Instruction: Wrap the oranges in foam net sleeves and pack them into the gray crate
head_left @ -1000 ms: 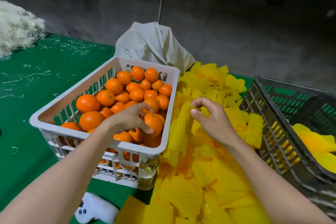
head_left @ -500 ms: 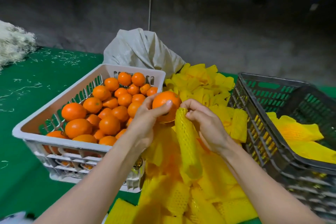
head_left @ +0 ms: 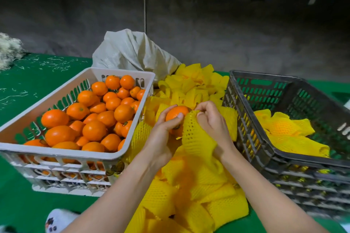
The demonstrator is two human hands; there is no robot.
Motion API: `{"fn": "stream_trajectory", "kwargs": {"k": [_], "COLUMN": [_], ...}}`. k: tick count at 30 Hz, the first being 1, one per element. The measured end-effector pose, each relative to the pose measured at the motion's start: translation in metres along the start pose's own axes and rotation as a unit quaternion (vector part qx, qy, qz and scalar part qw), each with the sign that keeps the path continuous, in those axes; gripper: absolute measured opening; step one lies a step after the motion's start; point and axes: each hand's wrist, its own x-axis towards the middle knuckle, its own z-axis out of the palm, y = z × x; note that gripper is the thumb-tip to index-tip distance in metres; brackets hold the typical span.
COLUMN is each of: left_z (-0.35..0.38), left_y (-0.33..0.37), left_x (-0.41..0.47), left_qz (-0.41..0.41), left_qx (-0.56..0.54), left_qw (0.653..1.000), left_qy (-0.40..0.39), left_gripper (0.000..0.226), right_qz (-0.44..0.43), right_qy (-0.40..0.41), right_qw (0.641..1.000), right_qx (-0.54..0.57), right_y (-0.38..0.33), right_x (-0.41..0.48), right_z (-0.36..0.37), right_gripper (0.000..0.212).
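My left hand grips an orange above the pile of yellow foam net sleeves. Right beside it, my right hand pinches the top edge of one yellow sleeve, whose mouth touches the orange's right side. The sleeve hangs down between my wrists. A white crate at the left is full of loose oranges. The gray crate at the right holds a few wrapped oranges in yellow sleeves.
A pale woven sack lies behind the crates. Green cloth covers the table, with white fibre scraps at the far left. A white object with dark marks sits near the bottom edge.
The left hand lifted an orange out of the white crate and brought it over the sleeve pile. The right hand picked up one sleeve and now holds its mouth against the orange.
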Motion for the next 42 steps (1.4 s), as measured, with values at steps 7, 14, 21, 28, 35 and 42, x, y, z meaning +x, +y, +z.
{"fn": "stream_trajectory", "kwargs": {"k": [7, 14, 21, 28, 35, 42], "left_z": [0.002, 0.01, 0.006, 0.003, 0.007, 0.008], "left_y": [-0.007, -0.016, -0.017, -0.016, -0.011, -0.008], "left_x": [-0.004, -0.006, -0.002, 0.002, -0.002, 0.001], "left_qz": [-0.019, 0.007, 0.025, -0.046, -0.09, -0.125], "left_qx": [0.061, 0.048, 0.06, 0.006, -0.094, -0.064], "left_qw": [0.997, 0.998, 0.998, 0.998, 0.987, 0.985], "left_qy": [-0.046, -0.034, -0.022, -0.051, -0.097, -0.105], "left_gripper": [0.107, 0.06, 0.063, 0.054, 0.066, 0.059], "right_qz": [0.057, -0.01, -0.06, -0.075, -0.046, 0.022], "right_qy": [0.023, 0.104, 0.127, 0.119, 0.08, 0.022], "right_qw": [0.993, 0.994, 0.99, 0.99, 0.993, 0.988], "right_qx": [0.098, 0.041, 0.009, 0.024, 0.072, 0.15], "right_y": [0.016, 0.01, 0.012, 0.019, 0.021, 0.022], "right_x": [-0.004, -0.012, -0.005, 0.001, 0.004, 0.006], "right_z": [-0.013, -0.006, -0.005, -0.013, -0.015, -0.015], "right_gripper": [0.014, 0.032, 0.025, 0.024, 0.024, 0.042]}}
